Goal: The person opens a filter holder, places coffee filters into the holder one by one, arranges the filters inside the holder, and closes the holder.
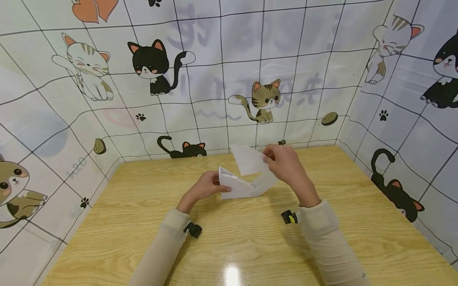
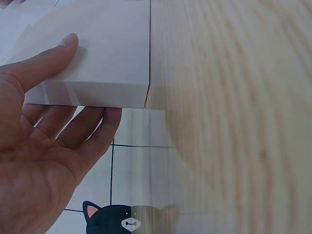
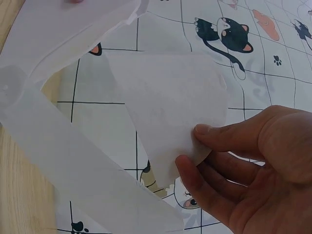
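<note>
A flat white box-like packet [image 1: 235, 191] is tilted just above the wooden table, gripped at its left end by my left hand [image 1: 205, 186]. In the left wrist view the thumb [image 2: 53, 56] lies on the packet's broad face, and the other fingers are beneath it. Up and to the right, my right hand [image 1: 288, 167] pinches the corner of a thin white sheet [image 1: 247, 159] between thumb and fingers. From the packet's right end a pale strip [image 3: 87, 156] slants away below the sheet. Near their join sits a round, clear-looking spot [image 3: 9, 87].
The wooden table [image 1: 229, 234] runs back to a white cloth wall [image 1: 207, 87] printed with grid lines and cartoon cats. Similar cloth stands at both sides. Small black devices [image 1: 194, 230] are strapped at both wrists.
</note>
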### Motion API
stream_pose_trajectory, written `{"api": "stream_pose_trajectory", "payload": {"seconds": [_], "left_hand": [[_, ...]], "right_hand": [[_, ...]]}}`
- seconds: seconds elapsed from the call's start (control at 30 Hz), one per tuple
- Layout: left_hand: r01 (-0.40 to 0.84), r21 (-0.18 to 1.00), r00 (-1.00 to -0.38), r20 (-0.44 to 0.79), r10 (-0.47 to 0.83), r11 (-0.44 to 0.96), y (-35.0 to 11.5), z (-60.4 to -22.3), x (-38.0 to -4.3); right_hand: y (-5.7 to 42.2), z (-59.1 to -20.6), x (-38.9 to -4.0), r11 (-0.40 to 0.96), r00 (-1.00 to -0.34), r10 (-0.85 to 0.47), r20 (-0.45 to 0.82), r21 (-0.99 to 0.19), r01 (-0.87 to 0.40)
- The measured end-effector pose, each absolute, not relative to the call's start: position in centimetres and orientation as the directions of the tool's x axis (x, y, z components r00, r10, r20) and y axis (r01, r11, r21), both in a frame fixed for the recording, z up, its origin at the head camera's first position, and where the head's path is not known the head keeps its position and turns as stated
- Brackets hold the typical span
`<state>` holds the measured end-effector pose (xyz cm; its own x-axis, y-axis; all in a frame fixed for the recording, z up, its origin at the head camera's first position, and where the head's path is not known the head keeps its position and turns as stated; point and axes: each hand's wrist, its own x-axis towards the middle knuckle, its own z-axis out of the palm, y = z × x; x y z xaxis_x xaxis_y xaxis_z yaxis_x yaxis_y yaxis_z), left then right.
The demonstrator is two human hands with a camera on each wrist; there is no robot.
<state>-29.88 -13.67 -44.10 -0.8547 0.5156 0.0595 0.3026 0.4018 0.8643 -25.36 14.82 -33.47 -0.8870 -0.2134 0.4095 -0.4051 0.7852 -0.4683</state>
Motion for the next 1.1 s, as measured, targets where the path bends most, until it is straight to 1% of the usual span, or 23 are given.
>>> {"api": "stream_pose_trajectory", "payload": {"seconds": [0.3, 1.1], "left_hand": [[0.299, 0.859, -0.862, 0.056, 0.503, 0.416, -13.6, -44.0, -29.8], [0.32, 0.857, -0.853, 0.074, 0.517, 0.404, -13.8, -44.2, -29.9]], "right_hand": [[14.0, -33.6, -25.3, 0.785, -0.883, -0.246, 0.401, -0.452, -0.424], [12.5, -34.5, -25.4, 0.756, -0.859, -0.317, 0.402, -0.44, -0.485]]}}
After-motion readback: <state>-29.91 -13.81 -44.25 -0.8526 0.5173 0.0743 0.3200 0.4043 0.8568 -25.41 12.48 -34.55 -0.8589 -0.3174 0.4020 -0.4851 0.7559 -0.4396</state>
